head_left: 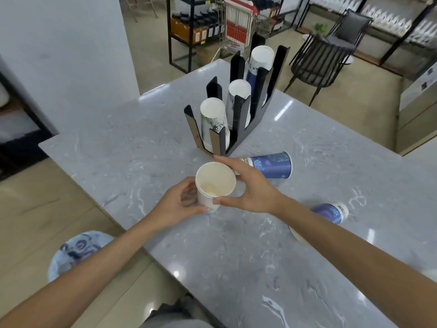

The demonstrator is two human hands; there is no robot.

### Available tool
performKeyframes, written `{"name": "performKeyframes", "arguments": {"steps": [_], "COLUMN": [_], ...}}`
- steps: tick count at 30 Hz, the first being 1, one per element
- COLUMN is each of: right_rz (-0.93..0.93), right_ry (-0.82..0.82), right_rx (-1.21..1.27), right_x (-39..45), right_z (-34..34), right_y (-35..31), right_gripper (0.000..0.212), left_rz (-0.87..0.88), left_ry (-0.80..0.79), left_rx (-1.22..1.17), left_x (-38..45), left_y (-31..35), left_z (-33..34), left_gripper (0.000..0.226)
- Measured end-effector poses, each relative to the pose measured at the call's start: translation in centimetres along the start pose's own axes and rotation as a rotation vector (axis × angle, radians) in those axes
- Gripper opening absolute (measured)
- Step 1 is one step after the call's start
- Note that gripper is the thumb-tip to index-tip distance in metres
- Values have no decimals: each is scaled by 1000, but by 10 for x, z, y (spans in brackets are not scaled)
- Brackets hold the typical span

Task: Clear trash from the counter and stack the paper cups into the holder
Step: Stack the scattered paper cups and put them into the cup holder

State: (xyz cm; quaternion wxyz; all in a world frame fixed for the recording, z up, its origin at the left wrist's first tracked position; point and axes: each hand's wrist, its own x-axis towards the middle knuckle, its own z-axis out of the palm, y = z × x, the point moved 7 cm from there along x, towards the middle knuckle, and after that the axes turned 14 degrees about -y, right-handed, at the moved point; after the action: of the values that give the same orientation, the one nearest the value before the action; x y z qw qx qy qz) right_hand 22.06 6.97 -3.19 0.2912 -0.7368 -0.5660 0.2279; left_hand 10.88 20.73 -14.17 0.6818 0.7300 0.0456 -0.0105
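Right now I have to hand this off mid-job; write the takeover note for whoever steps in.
Left hand and right hand both grip one upright white paper cup above the counter.
Black cup holder: three slots each hold an inverted cup stack.
Left to do: blue cup lying behind the right hand, another blue cup lying by the right forearm, plus the held cup.

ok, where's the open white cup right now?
In the head view the white cup is centre frame, upright, held between the left hand and right hand, just in front of the black cup holder, with a blue cup lying behind it.
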Motion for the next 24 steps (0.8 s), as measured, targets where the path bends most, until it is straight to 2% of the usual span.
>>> {"name": "performKeyframes", "arguments": {"steps": [8,12,17,24], "right_rz": [18,50,138,371], "right_ry": [-31,6,133,439], "right_rx": [13,-15,-55,22], "right_x": [-9,-28,-64,-129], "right_z": [-5,-26,-51,-63], "right_y": [-7,-9,-3,32], "right_gripper": [102,97,87,79], "left_rz": [6,37,102,217], "left_ry": [-58,-19,-22,-216], "left_rx": [334,482,560,731], "left_x": [-12,-12,5,51], "left_y": [29,70,129,187], "left_z": [-22,-53,-58,-3], "left_gripper": [74,63,58,45]}}
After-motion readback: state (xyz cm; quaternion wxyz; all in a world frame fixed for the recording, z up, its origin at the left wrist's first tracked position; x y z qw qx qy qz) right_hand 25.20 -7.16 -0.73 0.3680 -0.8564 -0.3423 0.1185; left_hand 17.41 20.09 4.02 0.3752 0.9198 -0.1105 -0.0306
